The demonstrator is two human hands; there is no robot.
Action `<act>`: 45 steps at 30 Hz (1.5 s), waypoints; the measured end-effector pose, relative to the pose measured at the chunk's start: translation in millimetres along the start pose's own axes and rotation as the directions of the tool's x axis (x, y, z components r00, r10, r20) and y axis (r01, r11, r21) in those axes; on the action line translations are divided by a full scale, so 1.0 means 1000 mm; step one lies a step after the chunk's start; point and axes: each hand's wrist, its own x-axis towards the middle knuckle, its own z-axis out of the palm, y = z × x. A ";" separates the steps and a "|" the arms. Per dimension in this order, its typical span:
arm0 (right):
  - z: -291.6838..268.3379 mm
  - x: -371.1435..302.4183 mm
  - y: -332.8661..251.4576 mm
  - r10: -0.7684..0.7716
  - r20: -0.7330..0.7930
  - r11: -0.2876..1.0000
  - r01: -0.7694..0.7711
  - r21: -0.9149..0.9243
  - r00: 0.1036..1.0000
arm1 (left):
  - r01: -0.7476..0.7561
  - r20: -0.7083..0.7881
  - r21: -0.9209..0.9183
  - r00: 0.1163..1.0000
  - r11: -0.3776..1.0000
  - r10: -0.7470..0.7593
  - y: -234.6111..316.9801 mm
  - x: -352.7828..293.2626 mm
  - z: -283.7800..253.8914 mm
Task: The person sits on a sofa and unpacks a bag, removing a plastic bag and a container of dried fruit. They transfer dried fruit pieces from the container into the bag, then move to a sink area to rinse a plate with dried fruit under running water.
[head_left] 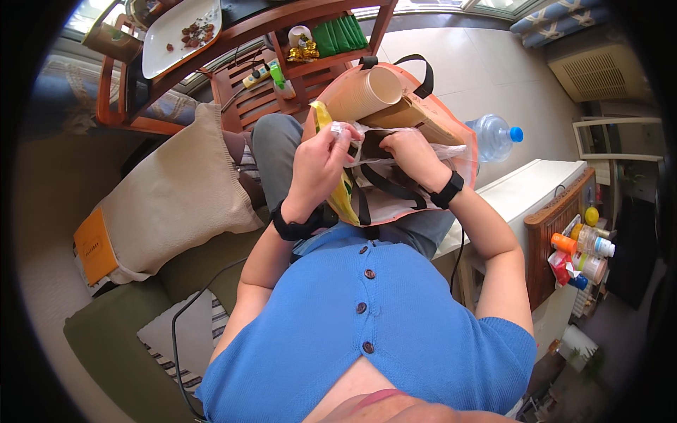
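A salmon-pink tote bag with black handles stands open at my lap. Above its left side my left hand is closed, pinching a thin white plastic bag. The plastic stretches across to my right hand, whose fingers are curled closed on it at the tote's mouth; the fingertips are partly hidden. Beyond the hands, a stack of beige paper cups leans in the tote beside a flat brown cardboard piece. A yellow bag lines the tote's left side. Each wrist wears a black band.
A large clear water bottle with a blue cap is right of the tote. At the far left, a wooden stand holds a white tray with dark scraps. Bottles crowd a cabinet at right. A beige-covered sofa arm is at left.
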 end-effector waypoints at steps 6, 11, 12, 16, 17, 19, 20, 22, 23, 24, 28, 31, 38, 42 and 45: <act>-0.042 -0.010 -0.035 0.116 0.075 0.950 -0.133 0.283 0.990 | 0.021 0.021 0.003 1.000 1.000 -0.022 0.001 0.003 -0.003; -0.132 0.050 -0.053 0.057 0.025 0.870 -0.062 0.490 0.998 | 0.064 0.065 -0.042 0.996 0.997 -0.062 -0.006 0.002 -0.006; -0.146 0.073 -0.060 0.032 0.038 0.805 -0.048 0.591 0.999 | 0.059 0.086 -0.040 0.995 0.997 -0.056 -0.008 0.001 -0.005; -0.168 0.203 -0.094 -0.169 0.148 0.719 0.019 0.695 0.974 | -0.080 0.153 0.027 0.985 0.996 0.075 -0.017 0.005 -0.008; -0.164 0.236 -0.104 -0.153 0.210 0.719 -0.037 0.694 0.966 | -0.133 0.144 0.052 0.982 0.990 0.125 -0.019 0.007 -0.009; -0.149 0.295 -0.124 -0.219 0.177 0.756 0.052 0.652 0.960 | -0.157 0.155 0.000 0.976 0.988 0.156 -0.022 0.010 -0.011; -0.135 0.322 -0.134 -0.245 0.147 0.755 0.094 0.649 0.958 | -0.146 0.174 -0.052 0.973 0.988 0.153 -0.023 0.011 -0.011; -0.109 0.360 -0.151 -0.266 0.098 0.792 0.159 0.589 0.959 | -0.192 0.177 -0.048 0.964 0.980 0.198 -0.027 0.013 -0.013; -0.096 0.374 -0.159 -0.261 0.079 0.827 0.180 0.532 0.962 | -0.173 0.206 -0.066 0.961 0.983 0.183 -0.029 0.013 -0.013; -0.084 0.386 -0.167 -0.215 0.077 0.858 0.151 0.492 0.974 | -0.162 0.247 -0.051 0.954 0.986 0.169 -0.032 0.014 -0.014; -0.057 0.399 -0.181 -0.391 -0.019 0.910 0.389 0.145 0.920 | -0.159 0.251 -0.155 0.948 0.975 0.194 -0.040 0.016 -0.013; -0.056 0.401 -0.183 -0.430 -0.078 0.902 0.432 0.006 0.899 | -0.187 0.262 -0.127 0.941 0.974 0.214 -0.043 0.016 -0.012; -0.118 0.327 -0.157 -0.145 0.016 0.741 0.098 0.664 0.989 | -0.186 0.229 -0.058 0.954 0.981 0.195 -0.035 0.014 -0.017; -0.165 0.188 -0.121 -0.100 0.121 0.758 -0.003 0.652 0.988 | -0.201 0.086 -0.093 0.974 0.975 0.209 -0.028 0.011 -0.018; -0.157 0.091 -0.092 0.067 0.287 0.741 -0.241 0.627 0.955 | -0.097 0.121 -0.139 0.986 0.986 0.114 -0.028 0.009 -0.019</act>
